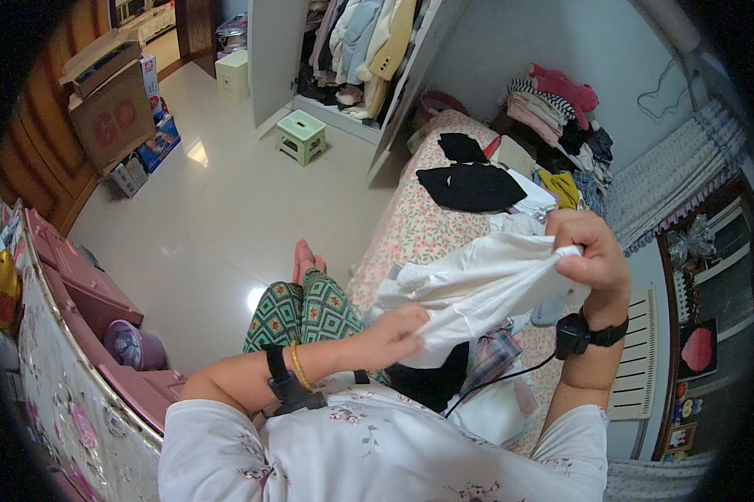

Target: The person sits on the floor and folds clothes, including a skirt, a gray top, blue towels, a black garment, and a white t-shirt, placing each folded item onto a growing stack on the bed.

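Note:
A white cloth garment is stretched in the air between my two hands over the edge of the bed. My right hand, raised higher, grips a bunched end of it. Lower down, by my lap, my left hand pinches the near edge. Beneath the garment lie a black cloth, a plaid cloth and a white cloth, partly hidden. Farther along the bed rest a black garment and a smaller black piece. The white garment's exact kind cannot be told.
The floral bedsheet runs along my right side. Piled clothes stand at its far end. An open wardrobe holds hanging clothes. A green step stool stands on the tiles. Pink drawers and a purple bin are at left.

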Demonstrator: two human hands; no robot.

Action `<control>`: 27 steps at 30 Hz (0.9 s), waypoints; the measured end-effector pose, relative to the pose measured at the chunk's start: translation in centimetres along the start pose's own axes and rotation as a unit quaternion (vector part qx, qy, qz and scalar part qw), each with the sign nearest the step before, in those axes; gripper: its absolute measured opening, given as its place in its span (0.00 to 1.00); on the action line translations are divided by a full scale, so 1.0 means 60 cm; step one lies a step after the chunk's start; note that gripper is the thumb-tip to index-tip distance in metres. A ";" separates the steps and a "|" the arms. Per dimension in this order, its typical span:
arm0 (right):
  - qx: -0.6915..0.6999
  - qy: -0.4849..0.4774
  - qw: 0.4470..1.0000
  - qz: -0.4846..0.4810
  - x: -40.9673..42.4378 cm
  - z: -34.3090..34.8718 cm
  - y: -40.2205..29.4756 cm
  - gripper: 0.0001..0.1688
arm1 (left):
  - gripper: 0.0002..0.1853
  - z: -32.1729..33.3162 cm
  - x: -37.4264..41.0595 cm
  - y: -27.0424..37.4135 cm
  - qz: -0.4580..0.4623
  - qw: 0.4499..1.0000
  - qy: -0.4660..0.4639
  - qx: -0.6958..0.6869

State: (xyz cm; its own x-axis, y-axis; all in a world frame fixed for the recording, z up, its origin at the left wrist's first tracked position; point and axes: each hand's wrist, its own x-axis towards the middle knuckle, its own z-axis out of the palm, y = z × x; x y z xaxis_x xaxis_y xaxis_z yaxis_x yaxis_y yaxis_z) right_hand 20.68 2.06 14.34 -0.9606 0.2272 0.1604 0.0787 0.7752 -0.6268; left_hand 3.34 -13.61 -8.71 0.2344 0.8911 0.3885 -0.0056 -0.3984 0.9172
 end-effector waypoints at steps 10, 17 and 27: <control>-0.010 -0.129 0.988 -0.081 -0.011 0.003 -0.039 0.17 | 0.10 -0.047 0.027 -0.009 -0.037 0.990 0.129 0.037; 0.004 -0.203 0.971 -0.125 -0.005 0.023 -0.070 0.14 | 0.10 -0.086 0.062 -0.005 -0.078 0.972 -0.176 -0.138; -0.056 0.005 0.998 0.021 -0.020 -0.028 0.052 0.19 | 0.07 -0.201 0.033 0.011 -0.169 0.986 -0.005 0.010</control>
State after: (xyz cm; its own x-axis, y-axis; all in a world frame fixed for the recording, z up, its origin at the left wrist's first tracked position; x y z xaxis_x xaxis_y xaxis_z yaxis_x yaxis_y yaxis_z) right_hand 22.51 5.18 13.47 -0.9531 0.2667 0.1434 0.1492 0.8258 -0.5438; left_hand -7.90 -9.46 -6.29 0.2292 0.9715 0.0608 0.0931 -0.0840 0.9921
